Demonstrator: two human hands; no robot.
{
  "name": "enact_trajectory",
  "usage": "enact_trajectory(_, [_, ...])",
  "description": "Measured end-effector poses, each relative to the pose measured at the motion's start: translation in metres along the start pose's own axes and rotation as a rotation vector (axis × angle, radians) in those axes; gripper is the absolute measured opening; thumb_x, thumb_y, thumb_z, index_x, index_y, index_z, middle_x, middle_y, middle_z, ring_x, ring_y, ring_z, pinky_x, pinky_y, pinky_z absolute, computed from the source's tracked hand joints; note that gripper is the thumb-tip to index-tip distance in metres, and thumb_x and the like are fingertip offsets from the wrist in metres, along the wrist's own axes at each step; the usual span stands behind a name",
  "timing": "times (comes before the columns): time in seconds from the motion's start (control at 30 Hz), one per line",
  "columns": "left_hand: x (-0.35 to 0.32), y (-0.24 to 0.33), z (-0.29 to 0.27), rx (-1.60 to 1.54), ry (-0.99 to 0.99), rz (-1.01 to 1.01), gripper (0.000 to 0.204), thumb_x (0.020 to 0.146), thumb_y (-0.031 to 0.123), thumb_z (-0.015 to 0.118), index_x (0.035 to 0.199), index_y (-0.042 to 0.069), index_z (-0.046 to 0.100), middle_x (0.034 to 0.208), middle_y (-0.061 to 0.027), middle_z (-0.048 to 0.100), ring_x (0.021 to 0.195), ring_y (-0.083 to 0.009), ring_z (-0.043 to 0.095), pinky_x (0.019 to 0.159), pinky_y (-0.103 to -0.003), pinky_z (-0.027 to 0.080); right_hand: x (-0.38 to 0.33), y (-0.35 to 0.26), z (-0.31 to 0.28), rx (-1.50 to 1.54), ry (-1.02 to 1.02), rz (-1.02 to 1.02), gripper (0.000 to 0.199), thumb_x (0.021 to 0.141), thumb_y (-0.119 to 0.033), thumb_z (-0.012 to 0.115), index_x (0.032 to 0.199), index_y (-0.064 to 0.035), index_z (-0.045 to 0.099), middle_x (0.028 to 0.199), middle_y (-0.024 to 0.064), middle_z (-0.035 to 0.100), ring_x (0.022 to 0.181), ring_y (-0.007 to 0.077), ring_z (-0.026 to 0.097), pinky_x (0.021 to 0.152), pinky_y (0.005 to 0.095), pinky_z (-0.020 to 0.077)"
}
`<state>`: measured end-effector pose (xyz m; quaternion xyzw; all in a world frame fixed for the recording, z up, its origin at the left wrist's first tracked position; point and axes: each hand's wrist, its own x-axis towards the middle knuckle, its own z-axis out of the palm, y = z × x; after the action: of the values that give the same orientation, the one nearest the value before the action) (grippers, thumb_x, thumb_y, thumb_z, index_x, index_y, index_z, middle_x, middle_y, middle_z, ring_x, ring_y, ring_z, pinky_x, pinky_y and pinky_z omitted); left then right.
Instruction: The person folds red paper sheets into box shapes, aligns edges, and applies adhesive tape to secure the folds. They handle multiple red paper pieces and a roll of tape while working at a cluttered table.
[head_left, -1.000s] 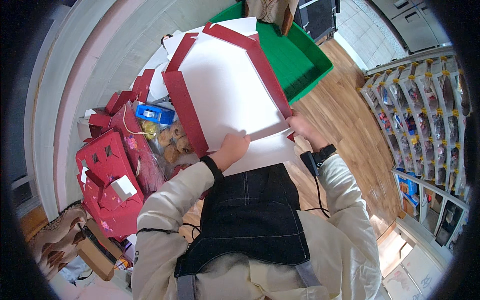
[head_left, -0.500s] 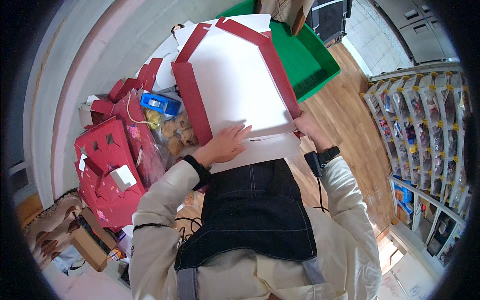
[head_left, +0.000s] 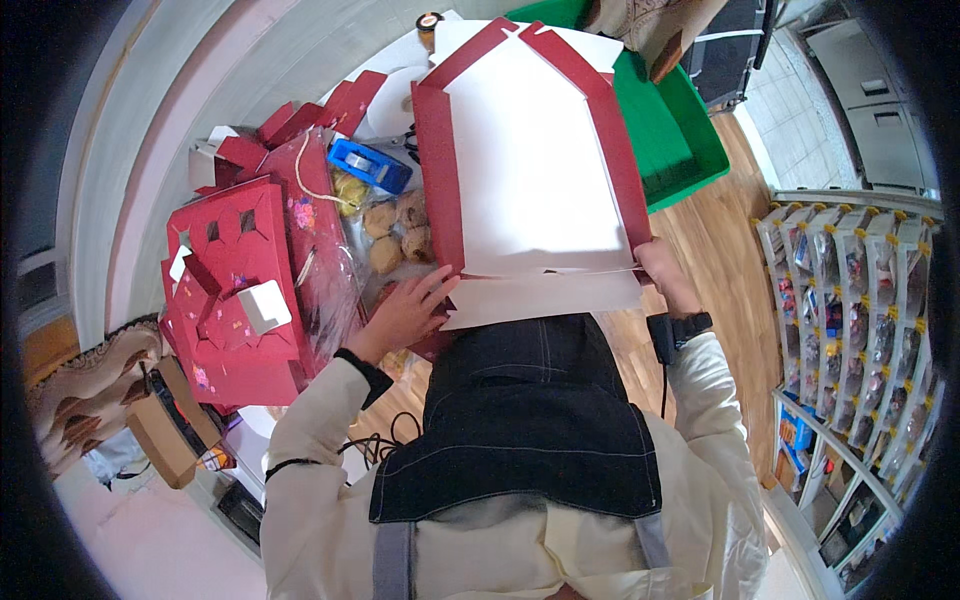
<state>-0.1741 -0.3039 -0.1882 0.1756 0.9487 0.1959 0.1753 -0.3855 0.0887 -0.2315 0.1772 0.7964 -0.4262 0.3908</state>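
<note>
A cardboard box (head_left: 540, 170), white inside with dark red folded side walls, lies partly folded in front of me. Its near white flap (head_left: 540, 300) hangs toward my apron. At the near left corner my left hand (head_left: 405, 312) has its fingers stretched out, their tips touching the red wall's end. My right hand (head_left: 668, 275) is closed round the near right corner; its fingertips are partly hidden behind the card.
Left of the box lie a blue tape dispenser (head_left: 370, 166), round brown items (head_left: 397, 235) in clear plastic and a red cut-out carton (head_left: 240, 290). A green tray (head_left: 680, 140) stands behind at the right. Racks of clear bins (head_left: 850, 300) line the far right.
My left hand has slid off the white inner panel to the near left corner. My right hand stays on the right corner. The whole view has shifted slightly.
</note>
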Motion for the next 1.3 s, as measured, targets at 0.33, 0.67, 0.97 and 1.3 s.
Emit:
enact_trajectory(0.33, [0.025, -0.014, 0.011, 0.129, -0.121, 0.041, 0.084, 0.080, 0.031, 0.068, 0.149, 0.008, 0.026, 0.156, -0.0063, 0.023, 0.127, -0.0367, 0.039, 0.104, -0.046, 0.039, 0.012, 0.001, -0.013, 0.032, -0.043, 0.060, 0.035, 0.073, -0.009, 0.047, 0.104, 0.0030, 0.059, 0.086, 0.0143, 0.064, 0.065, 0.0295, 0.065, 0.049, 0.0444, 0.0551])
enact_trajectory(0.67, [0.030, -0.025, -0.019, -0.320, 0.257, 0.087, 0.093, 0.075, 0.020, 0.071, 0.150, 0.012, 0.017, 0.154, -0.0214, 0.017, 0.136, -0.0409, 0.031, 0.110, -0.049, 0.033, -0.005, -0.006, -0.014, 0.017, -0.046, 0.071, 0.032, 0.076, -0.013, 0.046, 0.099, 0.0017, 0.062, 0.087, 0.0130, 0.066, 0.068, 0.0266, 0.065, 0.057, 0.0414, 0.0545])
enact_trajectory(0.97, [0.158, -0.088, -0.052, -0.470, 0.561, -0.611, 0.055, 0.082, 0.028, 0.062, 0.124, -0.004, 0.047, 0.105, -0.0297, 0.063, 0.101, -0.0456, 0.061, 0.090, -0.047, 0.047, -0.022, -0.018, -0.003, -0.043, -0.071, -0.011, 0.034, 0.073, -0.010, 0.047, 0.103, 0.0033, 0.058, 0.075, 0.0119, 0.063, 0.055, 0.0232, 0.061, 0.043, 0.0347, 0.0494])
enact_trajectory(1.3, [0.179, -0.079, -0.051, -0.280, 0.538, -0.643, 0.072, 0.075, 0.023, 0.072, 0.133, 0.000, 0.035, 0.100, -0.0305, 0.064, 0.093, -0.0472, 0.062, 0.082, -0.050, 0.051, -0.040, -0.022, 0.008, -0.002, 0.009, -0.107, 0.044, 0.080, -0.015, 0.049, 0.120, 0.0022, 0.056, 0.089, 0.0141, 0.067, 0.066, 0.0229, 0.067, 0.049, 0.0340, 0.0528])
